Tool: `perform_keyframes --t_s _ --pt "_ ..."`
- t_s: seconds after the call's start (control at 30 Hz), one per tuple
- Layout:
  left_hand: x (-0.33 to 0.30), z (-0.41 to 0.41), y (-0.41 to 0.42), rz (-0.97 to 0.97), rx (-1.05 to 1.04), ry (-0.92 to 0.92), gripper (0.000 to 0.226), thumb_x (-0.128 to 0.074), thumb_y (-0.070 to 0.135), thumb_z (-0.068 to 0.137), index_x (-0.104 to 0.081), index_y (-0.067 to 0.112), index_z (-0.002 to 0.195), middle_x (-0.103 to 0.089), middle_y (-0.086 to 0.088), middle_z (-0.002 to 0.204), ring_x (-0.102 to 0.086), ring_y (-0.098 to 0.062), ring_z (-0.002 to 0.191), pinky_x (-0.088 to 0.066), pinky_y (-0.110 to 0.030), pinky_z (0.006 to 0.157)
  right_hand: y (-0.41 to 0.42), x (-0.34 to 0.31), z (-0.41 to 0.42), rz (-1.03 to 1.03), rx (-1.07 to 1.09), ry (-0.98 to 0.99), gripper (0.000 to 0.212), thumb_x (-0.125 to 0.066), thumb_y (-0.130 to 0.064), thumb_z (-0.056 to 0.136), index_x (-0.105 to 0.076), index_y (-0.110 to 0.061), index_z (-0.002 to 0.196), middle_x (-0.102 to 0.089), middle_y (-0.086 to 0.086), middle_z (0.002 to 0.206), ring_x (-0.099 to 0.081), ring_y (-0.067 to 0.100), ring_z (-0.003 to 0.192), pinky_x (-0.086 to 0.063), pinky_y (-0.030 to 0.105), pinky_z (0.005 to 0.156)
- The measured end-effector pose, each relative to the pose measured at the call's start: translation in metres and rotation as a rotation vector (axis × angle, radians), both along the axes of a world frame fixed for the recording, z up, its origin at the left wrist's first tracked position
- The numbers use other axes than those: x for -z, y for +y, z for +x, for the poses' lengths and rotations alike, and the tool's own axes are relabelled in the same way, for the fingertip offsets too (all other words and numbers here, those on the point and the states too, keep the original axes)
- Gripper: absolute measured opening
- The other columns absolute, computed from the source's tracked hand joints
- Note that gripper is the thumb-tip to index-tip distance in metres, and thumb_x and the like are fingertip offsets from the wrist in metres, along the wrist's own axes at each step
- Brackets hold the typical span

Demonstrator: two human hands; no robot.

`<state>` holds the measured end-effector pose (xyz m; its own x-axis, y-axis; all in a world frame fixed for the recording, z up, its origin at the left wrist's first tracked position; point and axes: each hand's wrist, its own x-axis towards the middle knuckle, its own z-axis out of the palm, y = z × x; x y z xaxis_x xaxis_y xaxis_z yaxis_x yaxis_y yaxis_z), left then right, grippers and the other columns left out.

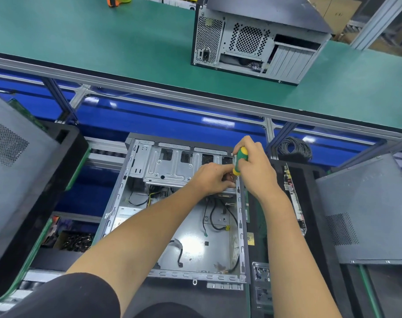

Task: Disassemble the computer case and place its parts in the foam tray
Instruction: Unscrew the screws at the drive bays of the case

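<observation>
An open computer case (117, 203) lies on its side in front of me, its inside showing loose black cables and a silver drive cage (168, 166) at the far end. My right hand (255, 168) grips a green and yellow screwdriver (240, 160), held upright at the case's far right corner. My left hand (212, 177) reaches in beside it, fingers curled at the drive cage's right end by the screwdriver tip; what they pinch is hidden. A black foam tray (314, 203) on the right holds a circuit board (295, 198) standing on edge.
A second closed computer case (252, 40) stands on the green conveyor belt (103, 42) beyond. Grey side panels lean at the left (16, 157) and right (367, 214). A box of small dark parts (73, 242) sits at lower left. A coil of cable (294, 148) lies behind the tray.
</observation>
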<state>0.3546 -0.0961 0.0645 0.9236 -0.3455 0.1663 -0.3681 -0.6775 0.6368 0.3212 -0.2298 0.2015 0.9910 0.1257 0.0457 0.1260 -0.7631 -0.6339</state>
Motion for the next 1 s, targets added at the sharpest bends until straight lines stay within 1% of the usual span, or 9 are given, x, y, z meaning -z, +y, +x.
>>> perform_keyframes --t_s 0.07,0.1,0.17,0.33,0.47,0.57,0.7,0.83,1.0 --pt "0.001 0.000 0.000 -0.004 -0.010 0.019 0.019 -0.080 0.032 0.080 -0.066 0.028 0.093 -0.066 0.026 0.071 -0.059 -0.005 0.068 -0.054 -0.034 0.070 0.000 -0.001 0.004 -0.005 0.005 0.008 0.008 -0.053 -0.031 0.089 -0.049 -0.035 0.094 -0.051 -0.009 0.095 -0.055 0.012 0.075 -0.031 0.032 0.060" --pt "0.001 0.000 -0.001 -0.003 -0.010 0.022 0.020 -0.080 0.032 0.081 -0.067 0.026 0.095 -0.070 0.021 0.077 -0.064 -0.009 0.073 -0.055 -0.035 0.072 -0.001 -0.002 0.006 -0.011 0.019 0.002 0.005 -0.054 -0.036 0.089 -0.050 -0.035 0.091 -0.054 -0.008 0.094 -0.055 0.012 0.076 -0.032 0.033 0.060" --pt "0.001 0.000 -0.001 -0.001 -0.005 0.023 0.019 -0.079 0.034 0.081 -0.066 0.028 0.095 -0.073 0.020 0.081 -0.065 -0.006 0.075 -0.055 -0.033 0.073 -0.003 -0.001 0.009 -0.025 0.037 -0.007 0.008 -0.050 -0.038 0.091 -0.052 -0.031 0.087 -0.060 -0.006 0.090 -0.056 0.014 0.077 -0.031 0.033 0.060" --pt "-0.001 0.001 0.001 -0.015 0.011 0.065 0.019 -0.080 0.034 0.081 -0.063 0.032 0.091 -0.069 0.027 0.079 -0.053 0.016 0.068 -0.046 -0.023 0.069 -0.005 -0.010 0.017 -0.182 0.017 -0.004 0.017 -0.042 -0.038 0.097 -0.054 -0.028 0.089 -0.058 -0.002 0.091 -0.057 0.024 0.080 -0.032 0.034 0.061" --pt "-0.002 0.000 0.000 -0.010 0.012 0.072 0.019 -0.080 0.035 0.082 -0.063 0.033 0.090 -0.071 0.025 0.082 -0.054 0.011 0.072 -0.040 -0.016 0.067 -0.008 -0.018 0.020 -0.352 0.011 -0.015 0.016 -0.043 -0.038 0.095 -0.047 -0.023 0.091 -0.049 0.002 0.091 -0.053 0.030 0.074 -0.031 0.037 0.060" --pt "-0.003 -0.001 -0.001 0.006 0.014 0.066 0.019 -0.079 0.036 0.083 -0.062 0.032 0.092 -0.071 0.024 0.085 -0.059 0.006 0.077 -0.047 -0.023 0.071 -0.010 -0.018 0.020 -0.319 -0.017 -0.005 0.019 -0.045 -0.035 0.096 -0.040 -0.018 0.088 -0.049 0.005 0.088 -0.050 0.031 0.073 -0.032 0.037 0.058" --pt "-0.005 -0.003 -0.001 0.043 0.009 0.028 0.022 -0.076 0.040 0.086 -0.059 0.029 0.094 -0.071 0.018 0.089 -0.065 -0.007 0.083 -0.051 -0.030 0.073 -0.007 -0.014 0.021 -0.306 -0.059 -0.076 0.020 -0.048 -0.032 0.095 -0.040 -0.016 0.087 -0.047 0.005 0.085 -0.048 0.030 0.072 -0.028 0.035 0.054" --pt "-0.004 -0.004 -0.002 0.068 0.014 -0.007 0.023 -0.074 0.041 0.089 -0.059 0.027 0.099 -0.071 0.016 0.093 -0.067 -0.010 0.086 -0.053 -0.033 0.074 -0.005 -0.012 0.023 -0.293 -0.068 -0.105 0.020 -0.047 -0.032 0.093 -0.039 -0.016 0.085 -0.046 0.005 0.082 -0.047 0.027 0.070 -0.026 0.034 0.053" --pt "-0.003 -0.004 -0.002 0.078 0.020 -0.028 0.021 -0.074 0.039 0.089 -0.059 0.027 0.097 -0.071 0.014 0.092 -0.066 -0.011 0.086 -0.053 -0.034 0.073 -0.006 -0.008 0.023 -0.284 -0.066 -0.100 0.019 -0.048 -0.031 0.093 -0.040 -0.017 0.084 -0.046 0.005 0.083 -0.048 0.028 0.072 -0.031 0.035 0.054"
